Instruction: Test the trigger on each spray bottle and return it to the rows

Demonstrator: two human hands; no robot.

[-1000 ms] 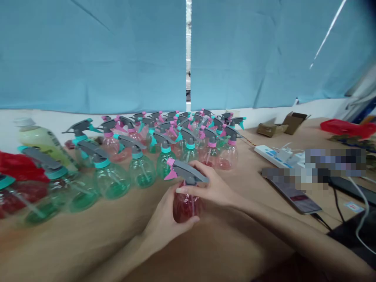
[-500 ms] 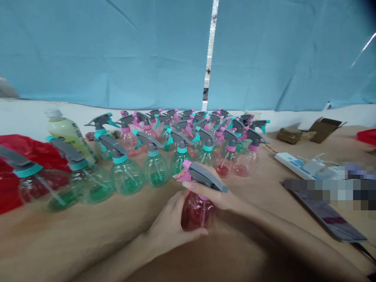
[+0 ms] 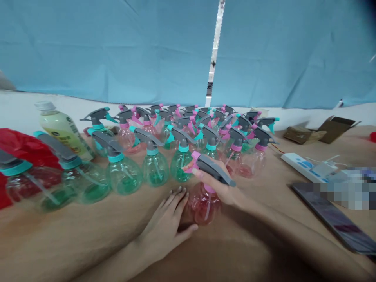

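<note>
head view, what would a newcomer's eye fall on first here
Probably the crowd of pink and green spray bottles spread across the middle of the table. Next comes the nearer pink spray bottle, with the right hand gripping it near the top and the left hand open just left of it. Behind everything, a big blue sheet fills the background.

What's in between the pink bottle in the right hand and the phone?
In the head view, the right hand and its forearm lie between the pink bottle and the phone, with tabletop beyond.
</note>
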